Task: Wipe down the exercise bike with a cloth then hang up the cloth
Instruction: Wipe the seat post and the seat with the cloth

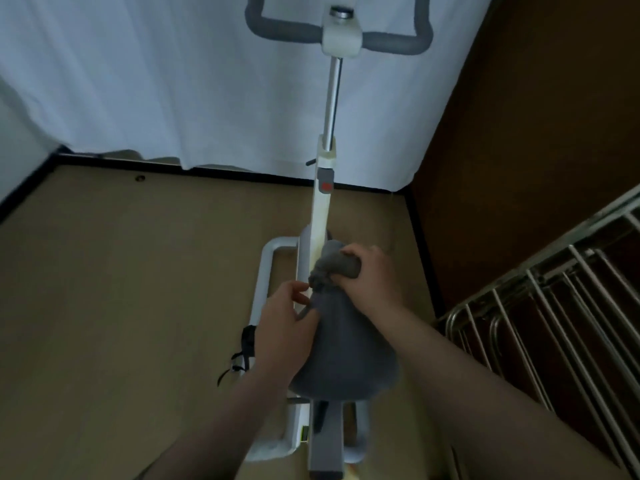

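Two forearms reach down; the right hand [372, 275] grips one bunched grey cloth [341, 266] against the exercise bike [320, 216] frame, the left hand [284, 317] pinches its lower fold. Cloth hides the seat; one drying rack [554, 306] is cut off at right.

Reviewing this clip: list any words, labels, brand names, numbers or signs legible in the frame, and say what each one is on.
No text can be read.
Red mark on the grey knob panel of the exercise bike: a blurred patch, with no letters or digits that can be made out.
Yellow-green sticker on the bike's white base: too small and blurred to read.
Grey cloth, hands, handlebar and drying rack: no print seen.
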